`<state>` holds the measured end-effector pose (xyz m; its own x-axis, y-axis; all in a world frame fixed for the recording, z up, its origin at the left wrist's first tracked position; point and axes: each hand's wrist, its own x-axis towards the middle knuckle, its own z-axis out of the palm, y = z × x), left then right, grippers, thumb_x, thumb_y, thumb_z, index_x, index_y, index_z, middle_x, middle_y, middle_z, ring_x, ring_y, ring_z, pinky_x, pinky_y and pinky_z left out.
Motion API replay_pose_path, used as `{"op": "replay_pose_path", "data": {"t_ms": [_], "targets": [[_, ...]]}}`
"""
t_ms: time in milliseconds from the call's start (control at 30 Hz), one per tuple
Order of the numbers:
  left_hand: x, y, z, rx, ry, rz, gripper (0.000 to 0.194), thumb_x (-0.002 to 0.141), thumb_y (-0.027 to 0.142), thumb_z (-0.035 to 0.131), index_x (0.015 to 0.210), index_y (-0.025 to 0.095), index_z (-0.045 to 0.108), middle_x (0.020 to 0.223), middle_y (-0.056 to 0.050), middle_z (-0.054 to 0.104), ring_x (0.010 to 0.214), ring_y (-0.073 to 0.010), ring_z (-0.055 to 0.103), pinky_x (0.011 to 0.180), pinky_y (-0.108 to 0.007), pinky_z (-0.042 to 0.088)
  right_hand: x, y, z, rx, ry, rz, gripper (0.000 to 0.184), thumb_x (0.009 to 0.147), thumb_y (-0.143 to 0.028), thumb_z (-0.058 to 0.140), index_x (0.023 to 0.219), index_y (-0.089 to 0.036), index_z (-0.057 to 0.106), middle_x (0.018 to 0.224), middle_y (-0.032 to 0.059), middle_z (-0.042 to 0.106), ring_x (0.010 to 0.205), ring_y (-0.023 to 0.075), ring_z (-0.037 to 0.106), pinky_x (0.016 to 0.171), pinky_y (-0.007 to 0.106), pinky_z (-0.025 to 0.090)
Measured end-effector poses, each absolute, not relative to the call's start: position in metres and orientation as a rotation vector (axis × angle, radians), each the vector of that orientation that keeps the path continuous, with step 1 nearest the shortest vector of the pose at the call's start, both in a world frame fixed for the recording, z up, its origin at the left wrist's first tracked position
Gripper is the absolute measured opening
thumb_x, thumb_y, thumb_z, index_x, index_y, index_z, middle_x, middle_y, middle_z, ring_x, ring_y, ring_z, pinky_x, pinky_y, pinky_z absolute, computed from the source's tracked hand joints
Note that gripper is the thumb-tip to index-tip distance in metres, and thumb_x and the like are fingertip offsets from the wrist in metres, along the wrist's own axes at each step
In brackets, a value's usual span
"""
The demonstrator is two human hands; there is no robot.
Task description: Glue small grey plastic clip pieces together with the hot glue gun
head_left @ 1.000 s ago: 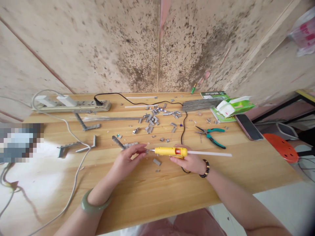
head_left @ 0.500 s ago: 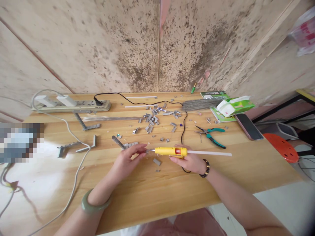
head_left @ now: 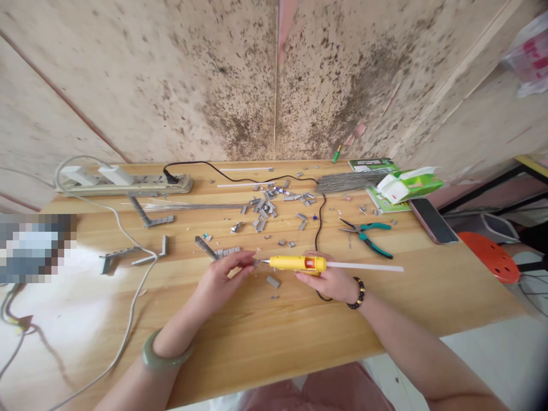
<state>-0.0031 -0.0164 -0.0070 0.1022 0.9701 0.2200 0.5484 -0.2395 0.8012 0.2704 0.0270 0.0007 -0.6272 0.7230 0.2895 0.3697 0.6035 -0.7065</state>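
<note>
My right hand [head_left: 327, 279] is wrapped round a yellow glue gun [head_left: 295, 263], its nozzle pointing left. A white glue stick [head_left: 368, 266] sticks out of its back end. My left hand [head_left: 226, 279] pinches a small grey piece [head_left: 256, 263] right at the nozzle tip; the fingers hide most of it. Just beyond the left hand lies an angled strip of joined grey pieces [head_left: 206, 248]. A loose grey block [head_left: 273, 281] rests on the wooden table [head_left: 274, 342] below the gun.
Behind the hands are scattered grey pieces [head_left: 263, 206] and a bundle of thin wires [head_left: 355, 181]. Pliers [head_left: 370, 235], a phone [head_left: 433, 221] and a tissue pack [head_left: 413, 185] lie to the right. A power strip [head_left: 128, 185] and a pale cable [head_left: 132, 308] occupy the left.
</note>
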Motion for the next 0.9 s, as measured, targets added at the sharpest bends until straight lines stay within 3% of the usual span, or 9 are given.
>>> {"op": "replay_pose_path", "data": {"t_ms": [900], "targets": [[-0.0006,-0.0173,-0.0074,1.862,1.514,1.016,0.032,0.085,0.040,0.058,0.110,0.021,0.064,0.091,-0.006,0.074,0.083,-0.0205,0.071,0.076,-0.033,0.058,0.2701,0.0242,-0.0018,-0.858,-2.321,0.759,0.024,0.090,-0.038,0.052,0.072,-0.022,0.054,0.074,0.0025,0.057,0.075,0.0182,0.057,0.076,0.031,0.050]]}}
